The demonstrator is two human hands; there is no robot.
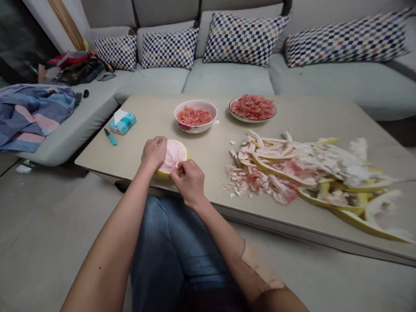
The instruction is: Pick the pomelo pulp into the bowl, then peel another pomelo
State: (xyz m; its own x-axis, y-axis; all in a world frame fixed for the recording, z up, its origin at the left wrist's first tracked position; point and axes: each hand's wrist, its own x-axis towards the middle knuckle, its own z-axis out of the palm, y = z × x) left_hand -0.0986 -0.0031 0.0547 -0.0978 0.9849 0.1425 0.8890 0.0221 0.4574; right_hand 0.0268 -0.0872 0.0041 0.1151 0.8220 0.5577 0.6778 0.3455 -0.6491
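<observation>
A partly peeled pomelo [175,152] rests at the near edge of the table, its pale pink inner side facing up and yellow rind showing along its rim. My left hand [155,151] is closed around its left side, fingers curled over the top. At the lower right of the fruit, my right hand [191,178] pinches its edge between thumb and fingers. Whether a loose bit of pith lies in that pinch is too small to tell. Behind the fruit stands a white bowl [196,128] of pink pomelo flesh.
A dark-rimmed plate [238,116] heaped with pomelo flesh stands right of the bowl. Rind strips and pith [312,173] spread over the table's right side. A teal-handled knife [111,138] and a tissue pack [122,123] lie at left. A cushioned sofa [227,78] runs behind.
</observation>
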